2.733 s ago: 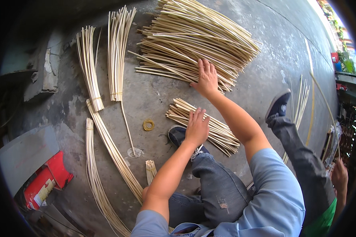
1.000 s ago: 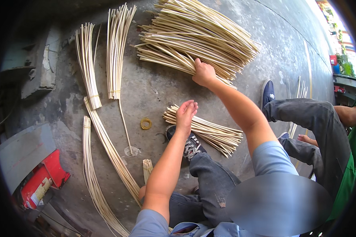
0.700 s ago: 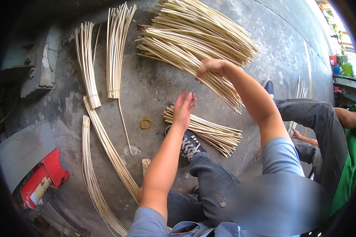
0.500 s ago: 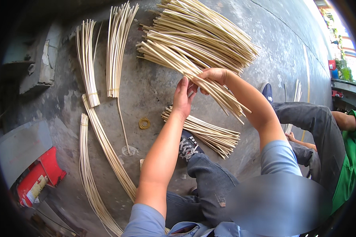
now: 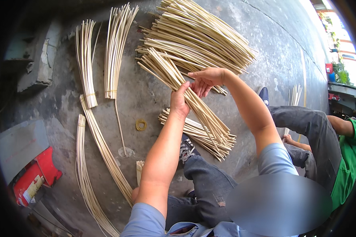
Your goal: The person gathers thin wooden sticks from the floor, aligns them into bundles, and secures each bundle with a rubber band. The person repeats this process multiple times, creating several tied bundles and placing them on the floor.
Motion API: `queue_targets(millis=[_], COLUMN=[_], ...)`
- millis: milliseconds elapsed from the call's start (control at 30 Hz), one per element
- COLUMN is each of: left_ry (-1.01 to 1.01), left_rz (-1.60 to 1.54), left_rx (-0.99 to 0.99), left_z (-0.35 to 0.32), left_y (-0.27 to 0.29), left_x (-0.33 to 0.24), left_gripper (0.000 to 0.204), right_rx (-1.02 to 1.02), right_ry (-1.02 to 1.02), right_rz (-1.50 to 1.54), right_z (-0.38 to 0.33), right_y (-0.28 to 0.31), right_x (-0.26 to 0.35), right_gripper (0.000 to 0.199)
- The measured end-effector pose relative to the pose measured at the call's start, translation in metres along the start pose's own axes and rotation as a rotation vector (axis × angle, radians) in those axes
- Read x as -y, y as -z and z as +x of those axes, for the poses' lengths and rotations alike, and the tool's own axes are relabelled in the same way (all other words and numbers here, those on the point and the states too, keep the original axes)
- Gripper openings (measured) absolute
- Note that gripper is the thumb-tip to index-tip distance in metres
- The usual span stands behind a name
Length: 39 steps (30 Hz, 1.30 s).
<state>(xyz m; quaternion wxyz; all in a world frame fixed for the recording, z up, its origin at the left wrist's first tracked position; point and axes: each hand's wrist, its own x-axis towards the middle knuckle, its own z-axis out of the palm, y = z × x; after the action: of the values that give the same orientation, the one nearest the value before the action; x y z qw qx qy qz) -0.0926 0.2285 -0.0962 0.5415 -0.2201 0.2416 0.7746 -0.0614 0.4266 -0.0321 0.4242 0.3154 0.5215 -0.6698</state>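
Note:
My left hand (image 5: 179,103) is closed around the middle of a bundle of pale thin sticks (image 5: 203,113), its thumb lying across them. The bundle slants from upper left to lower right above the floor, its ends fanned. Just right of it, my right hand (image 5: 208,81) has fingers apart and bent, holding nothing; its fingertips come close to my left thumb. Beneath the bundle's lower end, a smaller pile of sticks (image 5: 192,129) lies beside my shoe. Beyond both hands spreads a large heap of the same sticks (image 5: 201,33).
Tied stick bundles (image 5: 86,67) and long sticks (image 5: 106,152) lie on the left. A coil of yellowish bands (image 5: 141,125) rests on the concrete floor. A red object (image 5: 37,175) stands at lower left. On the right sits a person in a green shirt (image 5: 347,162), a hand near upright sticks (image 5: 293,98).
My right hand has let go of the sticks and opened. The bundle in my left hand has swung, its lower end dropping down and left over the small pile.

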Motion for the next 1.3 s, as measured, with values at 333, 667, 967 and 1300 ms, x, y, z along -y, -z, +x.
queue_targets(millis=[333,667,967,1300], left_ry=[-0.019,-0.228,-0.370,-0.331], left_rz=[0.079,0.056,0.004,0.102], left_rx=[-0.131,-0.139,-0.057,-0.089], left_z=[-0.041,-0.134,-0.135,-0.149], left_y=[-0.004,-0.005,-0.012,0.011], left_x=[0.012,0.018,-0.003,0.037], left_gripper=[0.012,0.039,0.039,0.042], right_rx=[-0.404,-0.444,-0.708,-0.348], right_ry=[0.311,0.266,0.329,0.546], right_rz=[0.873,0.832,-0.017,-0.303], right_z=[0.089,0.082,0.060,0.000], right_y=[0.007,-0.004,-0.032,-0.161], right_x=[0.016,0.017,-0.023,-0.007], right_gripper=[0.063,0.069,0.047,0.049])
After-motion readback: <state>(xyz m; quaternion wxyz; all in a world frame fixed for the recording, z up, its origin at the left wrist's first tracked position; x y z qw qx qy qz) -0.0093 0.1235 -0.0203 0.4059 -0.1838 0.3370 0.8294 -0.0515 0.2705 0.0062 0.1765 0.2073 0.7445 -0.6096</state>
